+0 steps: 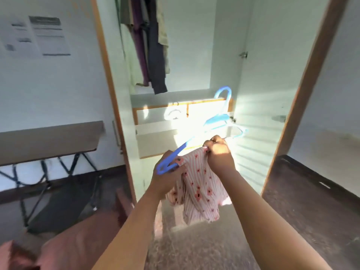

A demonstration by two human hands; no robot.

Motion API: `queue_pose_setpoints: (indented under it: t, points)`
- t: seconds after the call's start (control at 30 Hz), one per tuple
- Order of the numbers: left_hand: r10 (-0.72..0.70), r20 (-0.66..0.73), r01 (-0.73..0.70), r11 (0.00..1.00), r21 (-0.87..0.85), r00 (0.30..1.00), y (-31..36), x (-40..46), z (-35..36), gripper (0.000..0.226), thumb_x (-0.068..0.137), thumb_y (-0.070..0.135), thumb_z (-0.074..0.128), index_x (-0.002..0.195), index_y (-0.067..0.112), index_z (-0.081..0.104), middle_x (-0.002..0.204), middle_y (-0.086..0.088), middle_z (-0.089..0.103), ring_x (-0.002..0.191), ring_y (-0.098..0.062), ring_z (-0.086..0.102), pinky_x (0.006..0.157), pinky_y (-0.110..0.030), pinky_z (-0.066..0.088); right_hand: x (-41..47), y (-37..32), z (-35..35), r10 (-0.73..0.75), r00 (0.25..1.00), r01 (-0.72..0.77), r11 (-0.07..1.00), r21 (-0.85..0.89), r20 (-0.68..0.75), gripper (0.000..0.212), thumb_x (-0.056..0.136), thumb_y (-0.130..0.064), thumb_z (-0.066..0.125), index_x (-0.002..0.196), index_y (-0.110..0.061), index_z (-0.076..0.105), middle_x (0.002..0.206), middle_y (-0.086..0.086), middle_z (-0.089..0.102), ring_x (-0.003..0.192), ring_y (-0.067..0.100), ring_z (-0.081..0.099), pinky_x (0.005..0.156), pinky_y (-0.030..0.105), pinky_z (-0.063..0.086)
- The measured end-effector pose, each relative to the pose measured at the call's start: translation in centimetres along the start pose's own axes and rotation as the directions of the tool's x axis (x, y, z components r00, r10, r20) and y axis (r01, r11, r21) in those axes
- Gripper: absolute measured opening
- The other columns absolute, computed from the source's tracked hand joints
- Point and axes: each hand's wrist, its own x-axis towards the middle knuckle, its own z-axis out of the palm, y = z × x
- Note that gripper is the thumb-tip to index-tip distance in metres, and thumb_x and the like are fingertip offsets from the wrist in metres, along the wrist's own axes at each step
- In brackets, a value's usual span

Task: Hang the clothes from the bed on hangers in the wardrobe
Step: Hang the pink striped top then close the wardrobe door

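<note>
A pink striped garment with red flowers (200, 189) hangs between my hands in front of the open wardrobe (224, 45). A blue plastic hanger (216, 121) runs slantwise above it, hook up near the wardrobe's inner shelf. My left hand (168, 177) grips the hanger's lower left end together with the cloth. My right hand (219, 152) pinches the garment's upper edge near the hanger's middle. Several dark and pale clothes (150, 43) hang inside the wardrobe at the upper left.
The wardrobe's right door (303, 98) stands open. A white hanger (173, 114) lies by the drawers (155, 141) inside. A folding table (48, 143) stands at the left wall. Reddish bedding (74, 244) fills the lower left corner. Dark floor lies below.
</note>
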Motion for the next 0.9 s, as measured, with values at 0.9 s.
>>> queue_pose_setpoints:
  t: [0.9]
  points:
    - [0.042, -0.035, -0.040, 0.997, 0.068, 0.998, -10.3, 58.0, 12.6, 0.042, 0.080, 0.050, 0.068, 0.091, 0.009, 0.071, 0.074, -0.007, 0.061, 0.067, -0.015, 0.052, 0.066, -0.030, 0.042, 52.9, 24.4, 17.6, 0.022, 0.864, 0.218, 0.884, -0.413, 0.502, 0.027, 0.092, -0.003, 0.043, 0.108, -0.005, 0.064, 0.117, 0.016, 0.061, 0.081, 0.027, 0.055, 0.072, 0.028, 0.042]
